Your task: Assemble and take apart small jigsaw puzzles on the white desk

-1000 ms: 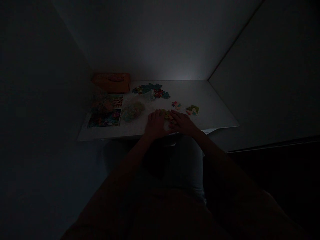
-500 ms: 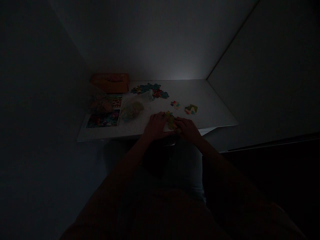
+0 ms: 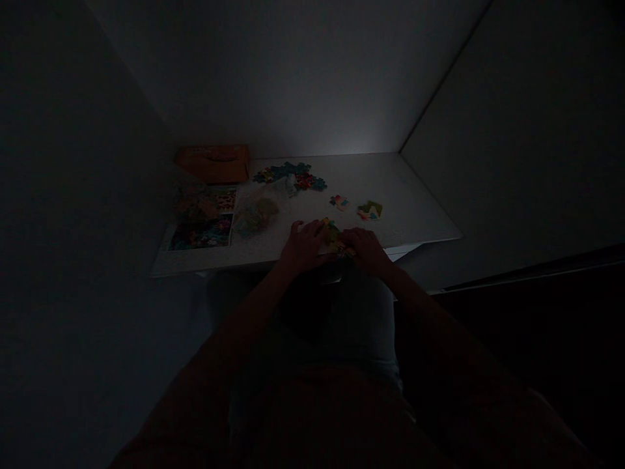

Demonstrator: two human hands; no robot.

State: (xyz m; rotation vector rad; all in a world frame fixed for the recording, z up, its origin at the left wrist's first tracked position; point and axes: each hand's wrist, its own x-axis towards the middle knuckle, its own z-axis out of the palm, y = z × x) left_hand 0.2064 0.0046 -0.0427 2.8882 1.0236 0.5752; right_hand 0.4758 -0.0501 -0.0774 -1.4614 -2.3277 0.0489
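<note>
Two hands at a dim table, closed in on a small clump of puzzle pieces.

Biggest first: the white table (image 3: 420, 221) sits in a corner, with an orange box (image 3: 213, 163) at the back left, picture cards (image 3: 201, 233) below it and a plastic bag of pieces (image 3: 256, 216) beside those. A joined patch of puzzle (image 3: 291, 175) lies at the back, and two small clusters (image 3: 370, 210) sit to the right. Near the front edge, the left hand (image 3: 301, 246) and right hand (image 3: 367, 249) lie close together, fingers pressing on the clump of pieces (image 3: 334, 238) between them. I'd say gentle, flat pressure suits here, holding the clump steady with one hand; whether any piece is pinched I cannot tell in this gloom.
</note>
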